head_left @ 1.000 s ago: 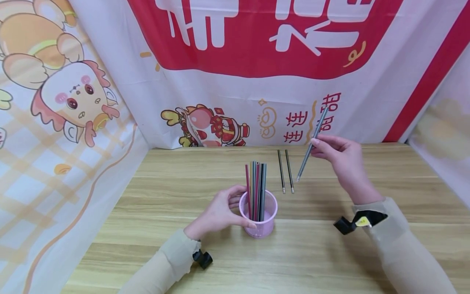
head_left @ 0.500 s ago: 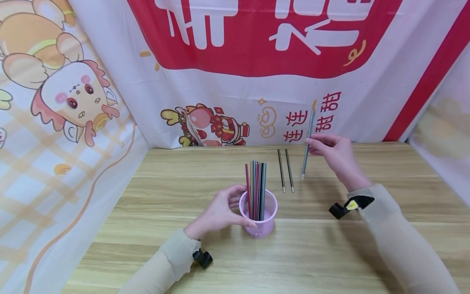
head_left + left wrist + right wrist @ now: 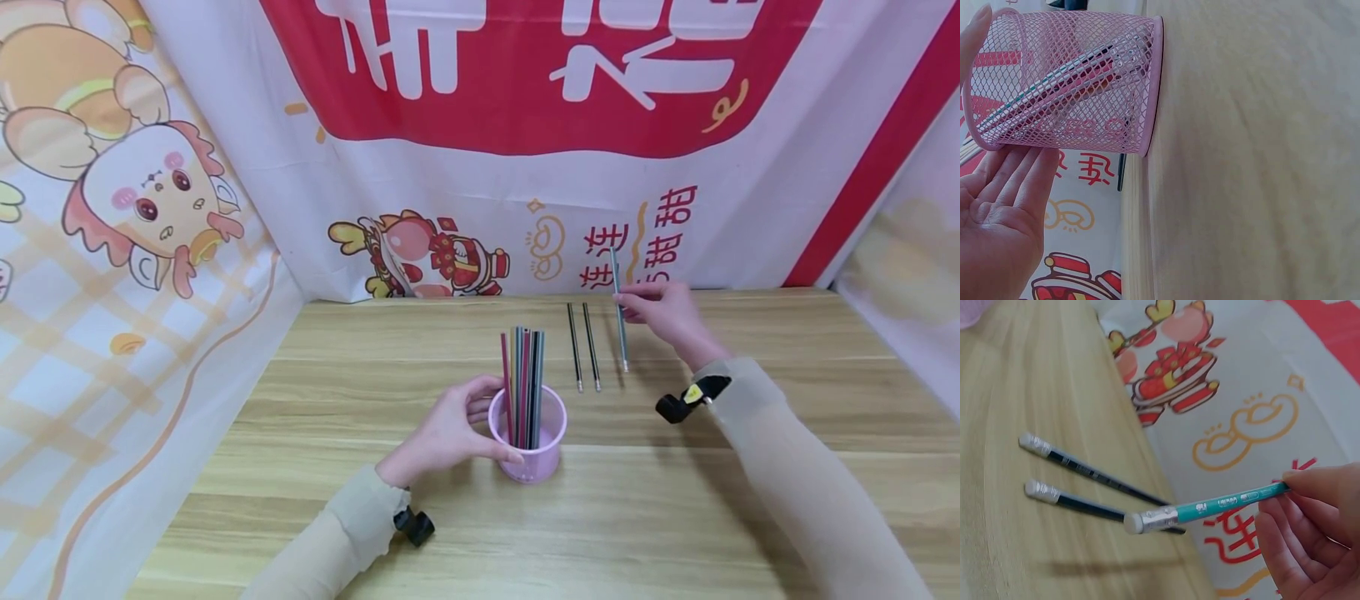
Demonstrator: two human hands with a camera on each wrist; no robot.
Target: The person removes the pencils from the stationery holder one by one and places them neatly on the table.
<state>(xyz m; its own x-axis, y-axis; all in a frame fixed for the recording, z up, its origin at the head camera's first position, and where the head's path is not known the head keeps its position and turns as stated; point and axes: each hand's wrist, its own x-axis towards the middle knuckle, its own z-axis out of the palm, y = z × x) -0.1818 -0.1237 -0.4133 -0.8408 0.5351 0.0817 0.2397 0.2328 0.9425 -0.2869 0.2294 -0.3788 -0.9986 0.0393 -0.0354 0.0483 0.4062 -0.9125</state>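
Note:
A pink mesh pencil cup [image 3: 531, 468] stands on the table, gripped at its left side between the thumb and fingers of my left hand [image 3: 448, 431]. Several pencils [image 3: 527, 383] in red, yellow, blue-grey and black lean inside it. My right hand [image 3: 670, 319] pinches a teal pencil [image 3: 1232, 503] with its white eraser end pointing down. In the right wrist view a shadow lies on the table below that pencil, so it is held above the wood. Left of it, two dark pencils [image 3: 574, 346] lie side by side on the table, erasers toward me.
The wood-grain table [image 3: 360, 367] meets a printed white and red cloth [image 3: 480, 217] at its back edge. Another cloth with cartoon figures [image 3: 142, 250] hangs along the left side. A black wrist camera [image 3: 414, 527] is strapped to my left sleeve.
My right hand has moved left and slightly lower with the teal pencil, which has turned from leaning right to nearly upright, leaning slightly left. My left hand and the cup have not moved.

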